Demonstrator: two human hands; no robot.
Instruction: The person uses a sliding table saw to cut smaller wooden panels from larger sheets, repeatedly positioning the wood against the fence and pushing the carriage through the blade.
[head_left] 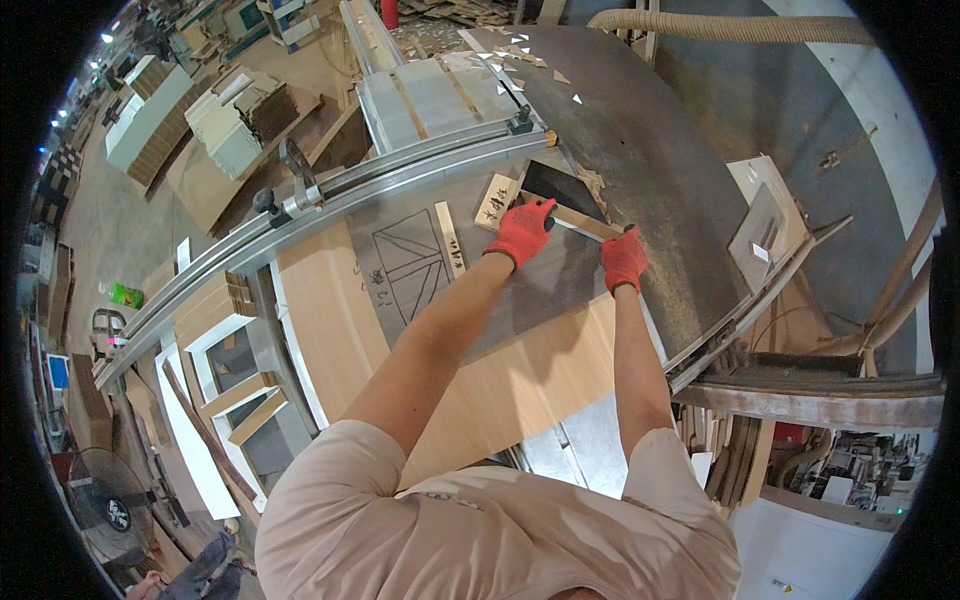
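Both arms reach out over the saw table (660, 150); the left hand (521, 232), in a red glove, presses down with its grip closed on one end of a narrow wooden strip (575, 220) — the right hand (624, 259), gloved the same, pinches the strip's other end; the strip lies across a grey panel (540, 285), which rests on a larger pale board (330, 310); just beside the left hand sits a small pale offcut (496, 201); a long metal fence rail (330, 200) runs diagonally beyond — near the panel's far edge.
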